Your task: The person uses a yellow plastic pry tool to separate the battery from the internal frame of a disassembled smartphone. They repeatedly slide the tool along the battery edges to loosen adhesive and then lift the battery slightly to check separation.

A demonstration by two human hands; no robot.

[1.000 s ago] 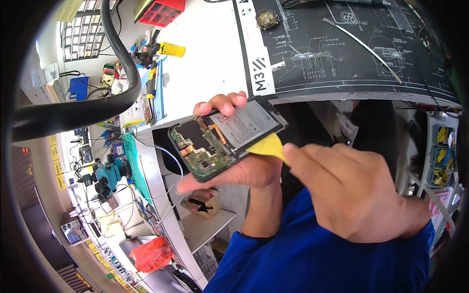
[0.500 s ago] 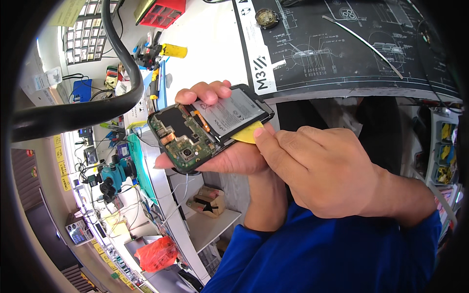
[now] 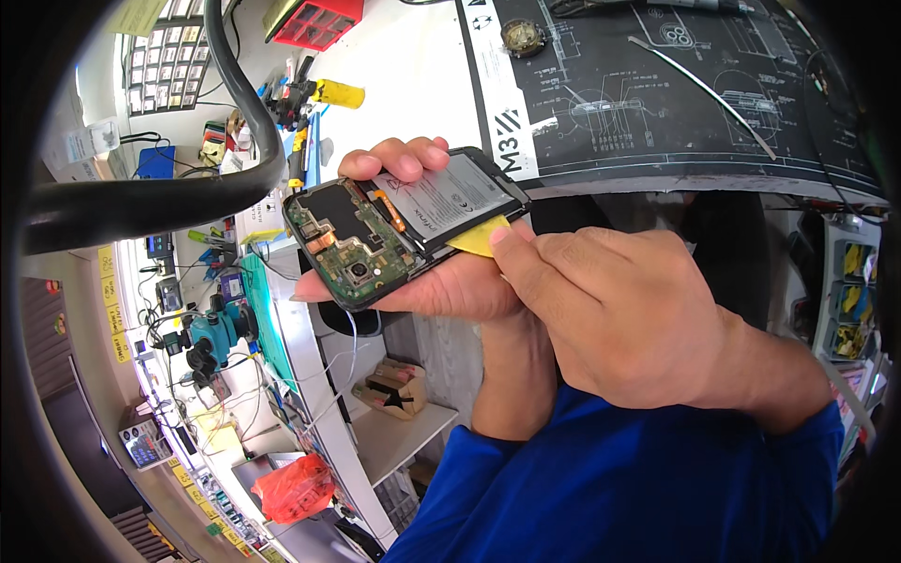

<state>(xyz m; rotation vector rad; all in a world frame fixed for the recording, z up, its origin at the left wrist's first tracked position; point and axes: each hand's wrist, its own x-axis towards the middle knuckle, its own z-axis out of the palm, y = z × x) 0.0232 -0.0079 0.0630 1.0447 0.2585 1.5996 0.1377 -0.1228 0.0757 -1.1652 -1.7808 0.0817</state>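
Observation:
My left hand [image 3: 455,286] cradles an opened smartphone [image 3: 328,272] from beneath, its fingers curled over the far edge. The back cover is off, so the green circuit board [image 3: 375,267], a camera module and an orange flex cable [image 3: 389,210] show. A grey battery [image 3: 455,199] fills the other half of the phone. Pinched between thumb and finger of my right hand [image 3: 624,310] is a thin yellow pry card [image 3: 477,236]. Its edge lies along the battery's near side; how far it reaches under is hidden.
Beyond the phone is a white bench with a dark printed work mat [image 3: 648,122], which bears a thin metal spudger [image 3: 704,94] and a round metal part [image 3: 522,38]. A thick black arm [image 3: 235,192] crosses the left. Further left are a teal microscope [image 3: 218,338] and a red plastic bag [image 3: 294,488].
The view has shifted slightly. The phone is tilted a little differently, and my right hand sits slightly higher in the picture. The yellow card stays at the battery's near edge.

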